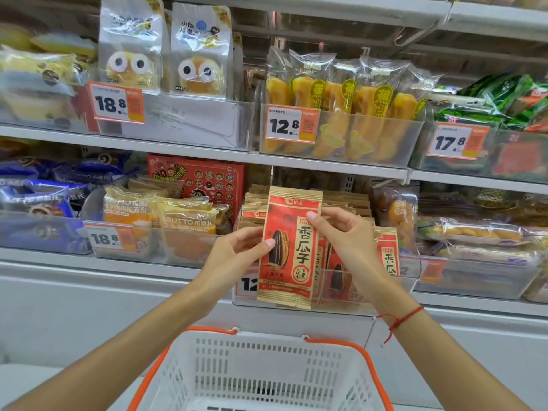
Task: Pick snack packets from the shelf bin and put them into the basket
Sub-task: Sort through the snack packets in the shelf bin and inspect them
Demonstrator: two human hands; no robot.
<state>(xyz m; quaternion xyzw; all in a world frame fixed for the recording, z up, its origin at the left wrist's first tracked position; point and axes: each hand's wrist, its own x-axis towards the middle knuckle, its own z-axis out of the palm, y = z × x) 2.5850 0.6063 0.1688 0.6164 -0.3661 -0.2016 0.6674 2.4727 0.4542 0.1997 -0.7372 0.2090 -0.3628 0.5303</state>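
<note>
Head view: both hands, left [237,250] and right [347,232], are pinching an upright red-and-kraft paper sunflower-seed packet [289,247], hanging directly above the white slotted plastic basket [261,372].

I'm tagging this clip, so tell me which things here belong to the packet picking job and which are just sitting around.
Part of the job:
- sunflower seed packet, held by left hand and right hand
- shelf bin with more seed packets
- white basket below

Just sitting around:
- googly-eyed bun packs
- yellow cake packs
- red box
- green packets
</note>
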